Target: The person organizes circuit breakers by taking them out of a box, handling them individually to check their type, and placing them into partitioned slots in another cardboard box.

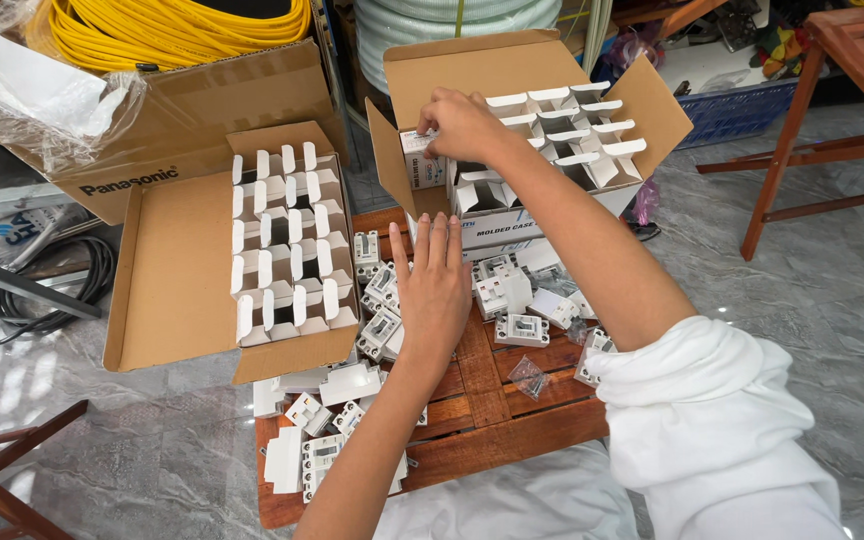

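Observation:
My right hand (462, 122) reaches into the open cardboard box (652, 95) at the top middle and grips a small white packet (420, 150) at the box's left edge. That box holds several small white cartons with open flaps (562, 130). My left hand (434, 285) lies flat, fingers together, over a pile of white circuit breakers (377, 300) on a low wooden slatted table (497, 400). A second open box (172, 270) with several open white cartons (287, 240) sits to the left of that hand.
More white breakers (317, 440) and small cartons lie at the table's near left. A small plastic bag of screws (529, 376) lies near the middle. A big carton with yellow cable coils (172, 25) stands at the back left. Wooden furniture legs (782, 150) stand at right on grey marble floor.

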